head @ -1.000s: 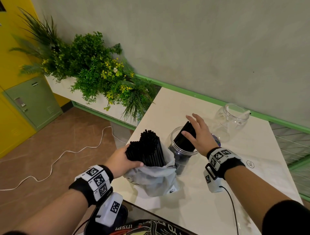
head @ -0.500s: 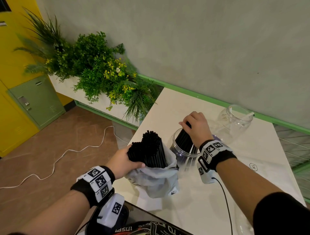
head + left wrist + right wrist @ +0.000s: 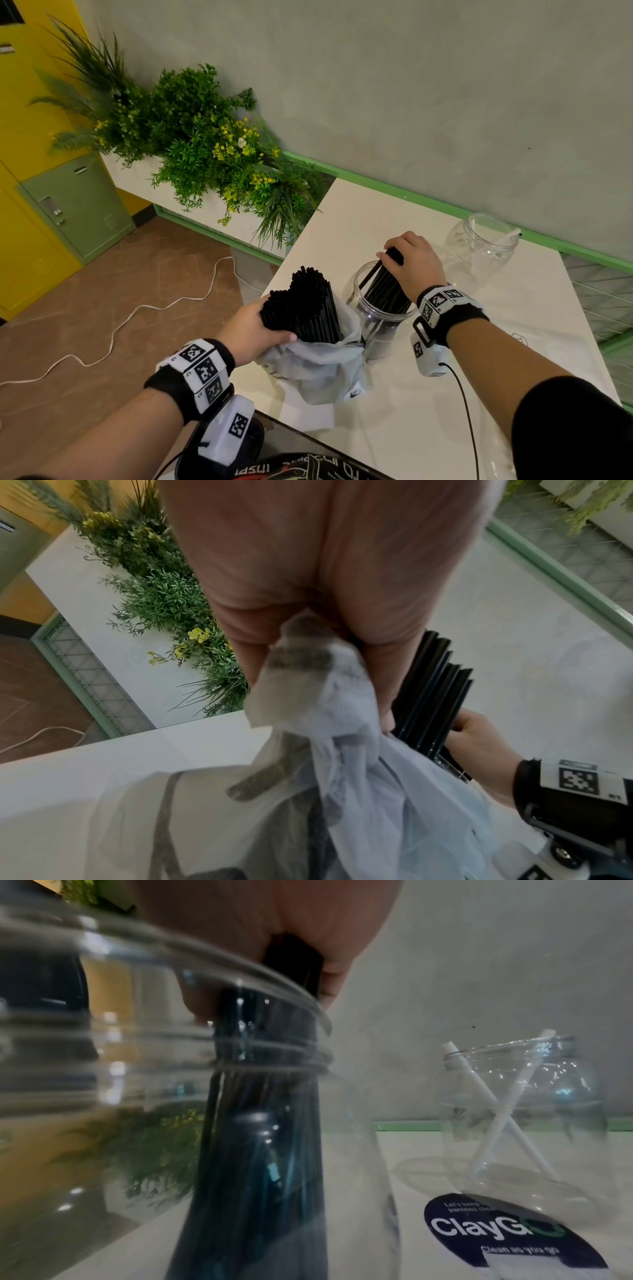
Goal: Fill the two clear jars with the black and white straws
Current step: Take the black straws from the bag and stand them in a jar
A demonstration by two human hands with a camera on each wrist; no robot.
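A thick bundle of black straws (image 3: 303, 308) stands in a crumpled white bag (image 3: 315, 370) at the table's left edge. My left hand (image 3: 255, 330) grips the bundle and the bag's rim (image 3: 308, 669). Just right of it stands a clear jar (image 3: 380, 318) holding a smaller bunch of black straws (image 3: 385, 287). My right hand (image 3: 409, 262) curls over the tops of that bunch (image 3: 291, 961) above the jar's mouth (image 3: 240, 1010). A second clear jar (image 3: 479, 246) stands further back right with two white straws (image 3: 507, 1112) crossed inside.
The white table (image 3: 513, 342) ends close on the left, with brown floor and a white cable (image 3: 113, 329) below. A planter of green plants (image 3: 191, 144) lines the wall. A dark round sticker (image 3: 507, 1231) lies on the table between the jars.
My right hand went from flat and spread on the straws to curled round their tops, and the bunch now stands steeper in the jar. The left hand stayed put.
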